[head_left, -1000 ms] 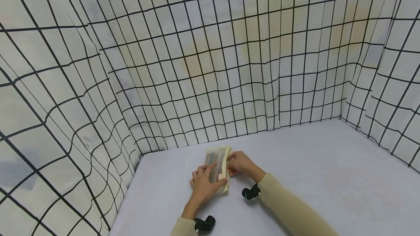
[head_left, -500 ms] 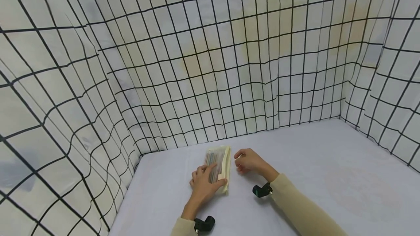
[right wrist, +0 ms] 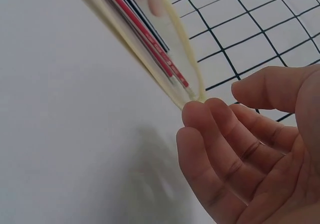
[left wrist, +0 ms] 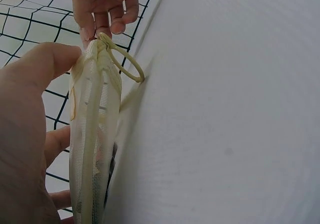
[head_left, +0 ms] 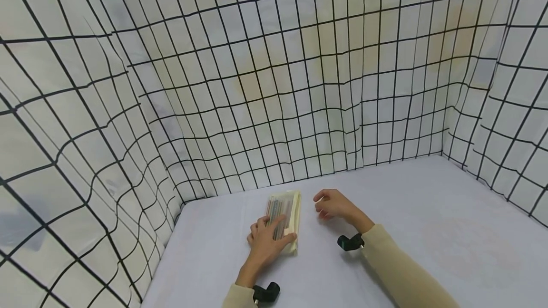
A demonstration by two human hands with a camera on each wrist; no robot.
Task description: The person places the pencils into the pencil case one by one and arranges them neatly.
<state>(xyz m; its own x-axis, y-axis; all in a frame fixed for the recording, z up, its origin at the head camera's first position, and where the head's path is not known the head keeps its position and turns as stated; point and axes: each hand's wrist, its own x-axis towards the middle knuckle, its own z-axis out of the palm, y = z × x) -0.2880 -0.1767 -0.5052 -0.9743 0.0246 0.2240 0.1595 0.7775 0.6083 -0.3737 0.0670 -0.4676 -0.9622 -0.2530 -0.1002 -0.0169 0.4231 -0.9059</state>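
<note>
A see-through zip pencil pouch [head_left: 293, 203] with pale yellow edges lies on the table, left of centre. My left hand [head_left: 264, 240] rests on its lower part, fingers spread over the clear side and thumb by the zip edge. The left wrist view shows the zip edge-on, with a yellow loop [left wrist: 134, 68] at its end. Inside, the right wrist view shows red pencils [right wrist: 150, 41] and dark ones. My right hand [head_left: 336, 204] hovers just right of the pouch, fingers loosely bent and nothing between them.
A white cloth covers the table [head_left: 385, 232]. White sheeting with a black grid [head_left: 274, 108] rises behind the table and on both sides. A small black camera [head_left: 266, 293] sits on my left wrist, another camera [head_left: 350, 242] on my right.
My right hand has left the pouch's zip edge and moved away to the right, its fingers loosening. My left hand has stayed on the pouch, which lies where it was.
</note>
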